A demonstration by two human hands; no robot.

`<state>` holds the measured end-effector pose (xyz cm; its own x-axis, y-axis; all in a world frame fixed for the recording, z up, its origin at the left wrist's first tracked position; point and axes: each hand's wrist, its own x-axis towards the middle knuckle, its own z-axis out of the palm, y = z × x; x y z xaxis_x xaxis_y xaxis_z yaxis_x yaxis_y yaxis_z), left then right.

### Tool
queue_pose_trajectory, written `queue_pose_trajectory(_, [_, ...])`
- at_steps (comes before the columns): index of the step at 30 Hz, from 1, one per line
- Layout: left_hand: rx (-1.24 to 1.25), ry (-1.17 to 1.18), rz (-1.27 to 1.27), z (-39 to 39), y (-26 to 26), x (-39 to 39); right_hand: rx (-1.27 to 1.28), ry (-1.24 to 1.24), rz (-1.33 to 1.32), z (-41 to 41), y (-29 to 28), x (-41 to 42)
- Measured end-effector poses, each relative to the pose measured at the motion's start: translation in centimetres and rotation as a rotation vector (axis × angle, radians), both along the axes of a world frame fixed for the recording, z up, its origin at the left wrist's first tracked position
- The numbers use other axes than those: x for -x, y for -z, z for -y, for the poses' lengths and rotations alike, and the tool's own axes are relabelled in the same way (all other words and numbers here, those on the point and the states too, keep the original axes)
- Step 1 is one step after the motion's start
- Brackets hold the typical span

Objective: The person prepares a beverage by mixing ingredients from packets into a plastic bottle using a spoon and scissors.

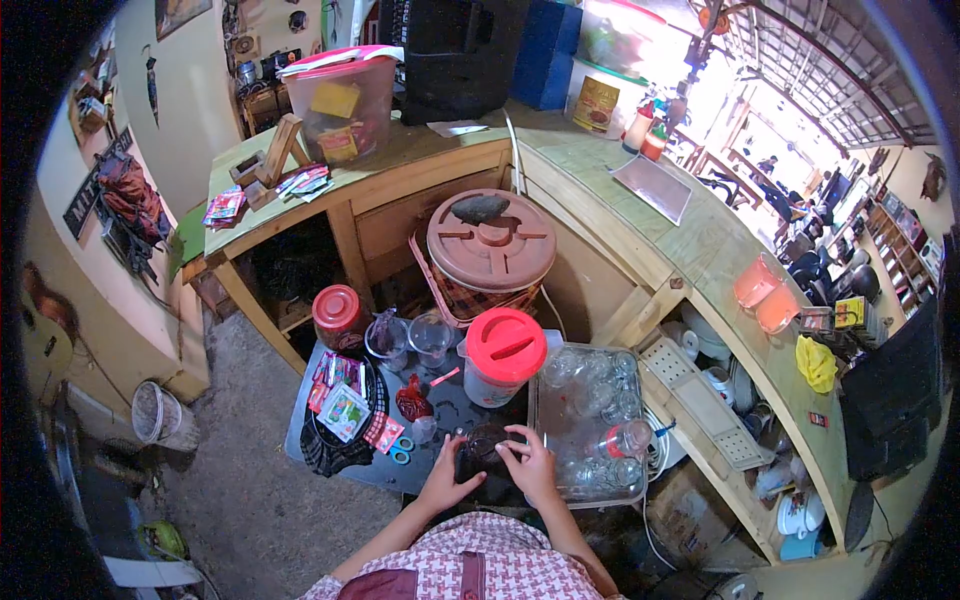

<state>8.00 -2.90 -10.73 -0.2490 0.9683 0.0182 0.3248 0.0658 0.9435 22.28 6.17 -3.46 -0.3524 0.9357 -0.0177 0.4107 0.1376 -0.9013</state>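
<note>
On the low dark table stands a small round vessel with dark contents [486, 444], between my two hands. My right hand [529, 459] has its thumb and fingers pinched at the vessel's right rim; whether it grips the rim or something thin there is unclear. My left hand [452, 476] is beside the vessel's left side, thumb and fingers apart. Just beyond stands a white pitcher with a red lid [504, 352]. To the left lie a knotted plastic bag with dark red contents [413, 399], blue-handled scissors [402, 450] and a black basket of sachets [343, 411].
A clear tray of glass jars [592, 484] adjoins on the right. Farther back are a red-lidded jar [337, 309], clear plastic cups [430, 335] and a large brown lidded container [491, 247] with a stone on top. A wooden counter [585, 169] curves around behind and right.
</note>
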Motion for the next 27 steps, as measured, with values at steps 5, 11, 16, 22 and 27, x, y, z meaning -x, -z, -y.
queue_pose_trajectory(5, [0.013, 0.012, -0.02, 0.2, -0.6, 0.1, 0.022, 0.081, -0.192, -1.6, -0.3, -0.8])
queue_pose_trajectory(11, [0.027, 0.013, -0.046, 0.3, -0.7, 0.1, 0.077, 0.098, -0.349, -3.5, 0.0, -1.5])
queue_pose_trajectory(16, [-0.002, 0.026, -0.052, 0.2, 0.0, 0.3, 0.047, 0.038, -0.345, -3.0, 0.4, -0.9])
queue_pose_trajectory(22, [0.009, 0.007, -0.052, 0.1, -0.3, 0.4, 0.043, 0.02, -0.092, -2.2, -0.4, -0.2])
queue_pose_trajectory(27, [-0.001, 0.012, -0.067, -0.4, -0.6, 0.4, 0.072, -0.057, 0.03, -1.8, -1.2, 0.1])
